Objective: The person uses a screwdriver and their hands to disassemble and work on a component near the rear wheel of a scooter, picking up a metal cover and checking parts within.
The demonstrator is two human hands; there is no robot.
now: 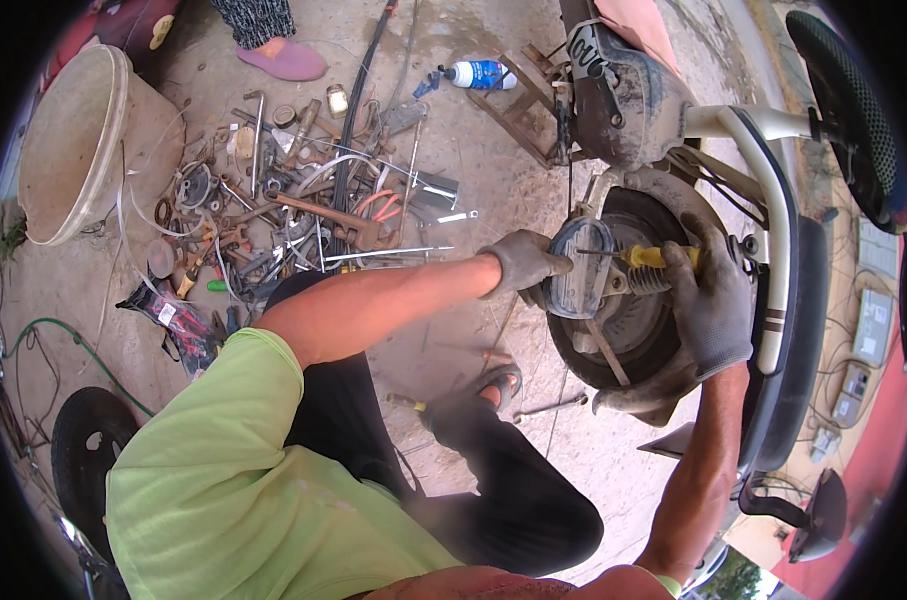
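My right hand (711, 305), in a grey work glove, grips a yellow-handled screwdriver (648, 256) beside the scooter's rear wheel (633, 335). The screwdriver's thin shaft points left, across an oval grey metal housing (576, 290) at the wheel's hub. My left hand (525, 263), also gloved, is closed at the left edge of that housing, its fingertips partly hidden. A coil spring shock absorber (645, 280) lies just below the screwdriver handle.
Loose tools and parts, among them a rusty pipe wrench (348, 218), cover the floor at upper left near a tipped white bucket (83, 150). A blue-and-white bottle (481, 74) lies at the top. Another person's shoe (283, 60) stands beyond. A wrench (553, 408) rests near my foot.
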